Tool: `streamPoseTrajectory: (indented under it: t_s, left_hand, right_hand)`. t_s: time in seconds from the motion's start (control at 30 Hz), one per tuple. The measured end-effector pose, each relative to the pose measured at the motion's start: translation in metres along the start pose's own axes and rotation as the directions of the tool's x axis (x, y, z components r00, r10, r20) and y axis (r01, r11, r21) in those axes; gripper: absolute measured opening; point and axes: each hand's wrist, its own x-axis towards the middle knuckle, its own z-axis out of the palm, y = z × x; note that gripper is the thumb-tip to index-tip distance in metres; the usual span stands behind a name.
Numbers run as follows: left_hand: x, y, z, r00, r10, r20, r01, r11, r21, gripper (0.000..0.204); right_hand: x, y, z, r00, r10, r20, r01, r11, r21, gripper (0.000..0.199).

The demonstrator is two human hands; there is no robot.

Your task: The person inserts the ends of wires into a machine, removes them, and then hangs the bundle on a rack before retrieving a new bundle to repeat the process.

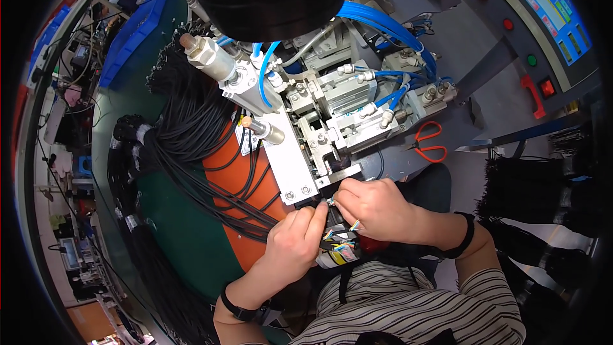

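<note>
My left hand (294, 241) and my right hand (377, 209) meet at the front edge of a metal pneumatic fixture (290, 153). Both are closed in a pinch, fingertips almost touching. Between them shows a small pale cable end (330, 202), mostly covered by the fingers. Just below, black cables with stripped coloured wires (341, 245) stick out in front of my body; one short bunch of wires (355, 224) shows under my right hand. Which cable each hand grips is partly hidden.
Left of the fixture, a big bundle of black cables (185, 115) lies over an orange mat (236, 172) on a green table. Red-handled scissors (429, 142) lie to the right. A control panel with screen (549, 9) stands far right; more black cables (530, 188) hang below it.
</note>
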Motion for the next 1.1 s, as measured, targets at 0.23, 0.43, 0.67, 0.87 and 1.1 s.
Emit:
streamPoseTrajectory:
  t_s: [0.23,0.43,0.67,0.87,1.1]
  left_hand:
    - [0.005,0.007,-0.006,0.991,0.082,0.105,-0.098,0.984,0.151,0.044]
    - [0.014,0.008,-0.006,0.99,0.061,0.129,-0.083,0.981,0.173,0.04]
    - [0.01,0.006,-0.008,0.994,-0.026,0.106,0.011,0.991,0.136,0.037]
    - [-0.027,-0.013,-0.007,0.988,-0.145,-0.045,0.146,0.989,0.022,0.043]
    - [-0.026,-0.01,-0.001,0.958,-0.255,-0.13,0.245,0.965,-0.089,0.039]
  right_hand:
    - [0.001,-0.007,-0.004,0.997,0.0,0.073,0.007,0.996,-0.092,0.015]
    - [-0.003,0.0,0.0,0.994,0.043,0.105,-0.034,0.996,-0.086,0.015]
    - [0.001,0.001,0.001,0.992,0.119,0.049,-0.121,0.991,0.054,0.014]
    - [-0.004,0.01,0.005,0.975,0.223,0.009,-0.215,0.927,0.309,0.01]
    - [-0.003,-0.017,-0.018,0.942,0.265,0.204,-0.332,0.663,0.672,0.014]
